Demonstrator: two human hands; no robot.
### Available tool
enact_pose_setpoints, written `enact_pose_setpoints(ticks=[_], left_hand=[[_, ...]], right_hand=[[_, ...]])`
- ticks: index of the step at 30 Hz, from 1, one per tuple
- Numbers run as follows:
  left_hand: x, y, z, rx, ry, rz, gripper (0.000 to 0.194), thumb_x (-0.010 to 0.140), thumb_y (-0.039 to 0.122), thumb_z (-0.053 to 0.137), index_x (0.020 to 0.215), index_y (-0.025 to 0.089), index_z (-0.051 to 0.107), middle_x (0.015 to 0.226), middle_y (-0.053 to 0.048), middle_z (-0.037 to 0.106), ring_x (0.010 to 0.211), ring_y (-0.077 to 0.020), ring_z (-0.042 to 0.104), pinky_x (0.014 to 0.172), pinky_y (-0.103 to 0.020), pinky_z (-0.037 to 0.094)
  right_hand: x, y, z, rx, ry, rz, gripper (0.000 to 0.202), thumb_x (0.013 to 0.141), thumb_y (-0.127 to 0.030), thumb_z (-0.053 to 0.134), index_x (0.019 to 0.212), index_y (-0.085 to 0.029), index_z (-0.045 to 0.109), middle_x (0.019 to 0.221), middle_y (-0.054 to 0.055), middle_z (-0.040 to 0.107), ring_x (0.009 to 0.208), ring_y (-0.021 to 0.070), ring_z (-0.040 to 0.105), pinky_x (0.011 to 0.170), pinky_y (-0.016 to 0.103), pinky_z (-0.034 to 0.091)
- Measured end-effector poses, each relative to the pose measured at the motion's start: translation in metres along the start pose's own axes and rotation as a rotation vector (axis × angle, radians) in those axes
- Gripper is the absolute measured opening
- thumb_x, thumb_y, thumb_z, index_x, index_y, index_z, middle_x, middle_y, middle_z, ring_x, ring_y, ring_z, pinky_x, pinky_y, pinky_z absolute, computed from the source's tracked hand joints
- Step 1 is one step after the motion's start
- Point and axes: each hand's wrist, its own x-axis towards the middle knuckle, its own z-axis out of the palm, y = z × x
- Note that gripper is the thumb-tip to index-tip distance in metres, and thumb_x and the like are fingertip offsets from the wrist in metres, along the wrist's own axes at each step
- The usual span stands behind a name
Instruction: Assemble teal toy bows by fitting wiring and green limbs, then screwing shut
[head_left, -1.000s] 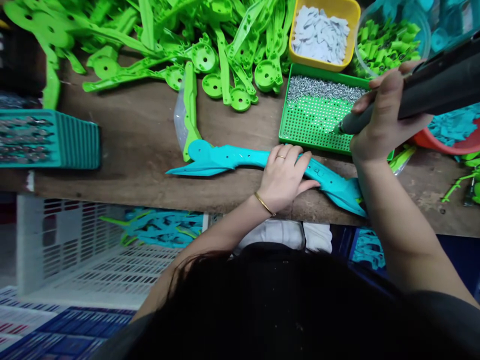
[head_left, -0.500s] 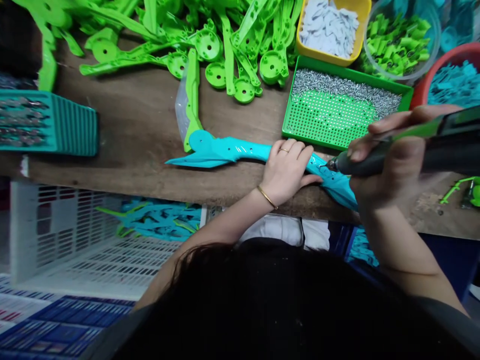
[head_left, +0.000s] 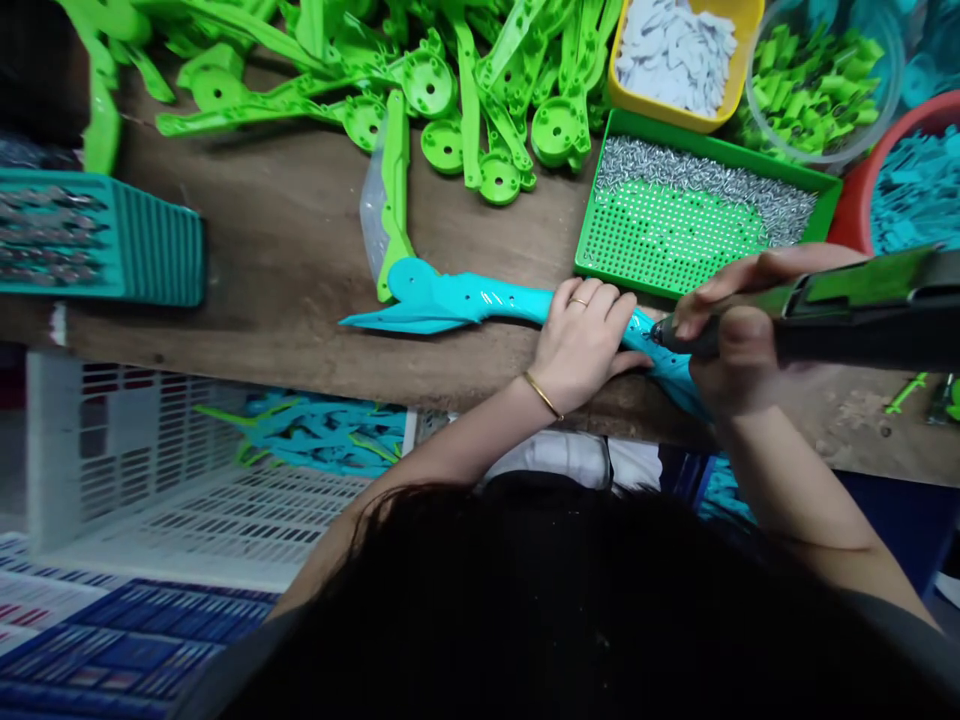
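The left hand point(head_left: 585, 345) held the long blue part point(head_left: 517, 303) down on the counter point(head_left: 270, 230), its fingers close together over the far edge and its thumb set apart along the near edge. That grip probably served to keep the piece from twisting or sliding. The right hand point(head_left: 739, 375) was wrapped around a dark power driver point(head_left: 862, 330), its tip pointing left at the blue part, just right of the left hand; whether the tip touched was too small to tell. Bracing so close to the tip likely steadied the very spot where force would fall.

The blue part lay left to right near the counter's near edge, its left end against a green part point(head_left: 397, 200) that reached away toward the far side. Just beyond its right half sat the green tray point(head_left: 652, 240), with small metal screws point(head_left: 697, 170) gathered mostly along its far side, presumably set there for a short reach by the right hand. The yellow bin point(head_left: 679, 115) and red bowl point(head_left: 855, 210) stood close around the tray, while the pile of green parts point(head_left: 427, 80) lay farther off, seemingly leaving working room.
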Motion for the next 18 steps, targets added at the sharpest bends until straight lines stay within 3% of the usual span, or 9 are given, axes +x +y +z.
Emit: enact_pose_setpoints(ticks=[2, 4, 7, 13, 18], left_hand=[[-0.002, -0.001, -0.002, -0.012, 0.063, -0.012, 0.057, 0.084, 0.052, 0.068, 0.124, 0.012, 0.059, 0.123, -0.018, 0.059, 0.12, -0.0318, 0.051, 0.104, -0.048, 0.04], [-0.002, -0.002, -0.003, 0.003, 0.149, -0.069, 0.056, 0.083, 0.056, 0.067, 0.117, 0.012, 0.062, 0.125, -0.02, 0.057, 0.121, -0.0333, 0.049, 0.105, -0.049, 0.04], [0.0, -0.002, -0.004, 0.071, 0.206, -0.196, 0.059, 0.082, 0.067, 0.06, 0.1, 0.011, 0.066, 0.119, -0.021, 0.058, 0.117, -0.035, 0.05, 0.102, -0.05, 0.04], [0.001, 0.0, -0.001, 0.158, 0.158, -0.246, 0.064, 0.081, 0.073, 0.056, 0.099, 0.013, 0.067, 0.121, -0.021, 0.057, 0.119, -0.0371, 0.05, 0.102, -0.05, 0.038], [-0.002, 0.0, 0.004, 0.12, 0.171, -0.315, 0.065, 0.077, 0.075, 0.06, 0.103, 0.016, 0.068, 0.13, -0.021, 0.053, 0.125, -0.0391, 0.046, 0.104, -0.053, 0.037]], right_hand=[[0.017, 0.001, 0.001, 0.049, 0.096, -0.051, 0.02, 0.086, -0.029, 0.065, 0.105, -0.028, 0.067, 0.084, -0.006, 0.071, 0.05, 0.0045, 0.056, 0.041, 0.018, 0.044], [0.034, 0.009, 0.0, 0.057, 0.284, -0.094, 0.014, 0.087, -0.025, 0.061, 0.1, -0.025, 0.067, 0.081, -0.006, 0.071, 0.048, 0.0031, 0.053, 0.041, 0.017, 0.04], [0.052, 0.033, -0.002, -0.004, 0.451, -0.058, 0.013, 0.086, -0.03, 0.065, 0.094, -0.02, 0.063, 0.075, -0.006, 0.068, 0.046, 0.0034, 0.053, 0.041, 0.017, 0.038], [0.048, 0.069, -0.003, -0.098, 0.468, -0.014, 0.045, 0.074, -0.058, 0.075, 0.092, -0.022, 0.055, 0.074, -0.005, 0.064, 0.04, 0.0045, 0.048, 0.036, 0.024, 0.036], [0.042, 0.073, 0.0, -0.022, 0.407, -0.089, 0.036, 0.079, -0.047, 0.075, 0.094, -0.02, 0.058, 0.073, -0.005, 0.062, 0.042, 0.004, 0.05, 0.037, 0.02, 0.036]])
